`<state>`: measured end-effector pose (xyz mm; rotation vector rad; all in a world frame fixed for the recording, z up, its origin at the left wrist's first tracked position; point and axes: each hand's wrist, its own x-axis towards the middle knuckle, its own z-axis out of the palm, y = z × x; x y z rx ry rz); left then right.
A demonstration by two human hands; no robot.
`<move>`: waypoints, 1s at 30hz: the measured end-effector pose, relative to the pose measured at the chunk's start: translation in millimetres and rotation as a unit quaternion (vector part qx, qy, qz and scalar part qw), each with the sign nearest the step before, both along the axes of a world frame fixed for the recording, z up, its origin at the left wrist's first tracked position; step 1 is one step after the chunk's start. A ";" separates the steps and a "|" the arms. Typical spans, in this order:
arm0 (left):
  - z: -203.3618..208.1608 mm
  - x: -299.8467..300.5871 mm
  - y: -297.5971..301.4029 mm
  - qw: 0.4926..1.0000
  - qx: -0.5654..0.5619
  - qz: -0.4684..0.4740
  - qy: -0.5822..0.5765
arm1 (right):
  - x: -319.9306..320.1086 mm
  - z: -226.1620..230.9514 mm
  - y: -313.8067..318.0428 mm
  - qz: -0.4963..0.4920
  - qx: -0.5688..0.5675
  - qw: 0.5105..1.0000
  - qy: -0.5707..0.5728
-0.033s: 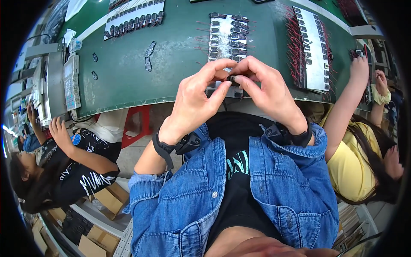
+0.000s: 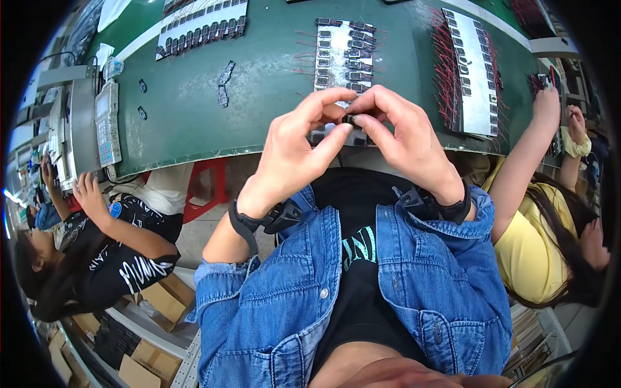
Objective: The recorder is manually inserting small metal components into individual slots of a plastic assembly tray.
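Note:
My left hand (image 2: pixel 301 139) and my right hand (image 2: pixel 402 134) meet above the near edge of the green table. Between their thumbs and fingertips they pinch a small black part (image 2: pixel 350 119), mostly covered by the fingers, so its exact kind does not show. Just beyond my fingers lies a white board (image 2: pixel 332 64) bearing two rows of small black rectangular parts, with thin red wires sticking out on both sides. The near end of this board is hidden under my hands.
A second board (image 2: pixel 475 74) with many red wires lies to the right, another board (image 2: pixel 204 27) at the far left. Loose black parts (image 2: pixel 224 90) lie left of centre. A grey keypad device (image 2: pixel 108 126) stands at the left edge. People sit on both sides; one arm (image 2: pixel 535 139) reaches in.
My hands stay nearly in place, with the black part turned slightly between the fingertips. The co-worker's hand at the right has shifted slightly.

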<state>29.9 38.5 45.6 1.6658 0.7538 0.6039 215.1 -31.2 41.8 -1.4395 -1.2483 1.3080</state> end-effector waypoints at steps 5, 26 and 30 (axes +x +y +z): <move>-3.3 -10.1 3.1 0.968 -0.243 -0.011 -0.055 | -7.4 7.1 -9.2 -0.032 0.115 0.992 -0.048; -21.5 -16.2 -24.9 0.977 0.162 0.064 0.124 | -11.1 -67.4 -58.3 -0.072 0.352 0.846 -0.393; -25.8 -11.5 -29.4 0.969 0.194 0.045 0.143 | -2.9 -68.0 -63.5 -0.095 0.372 0.866 -0.322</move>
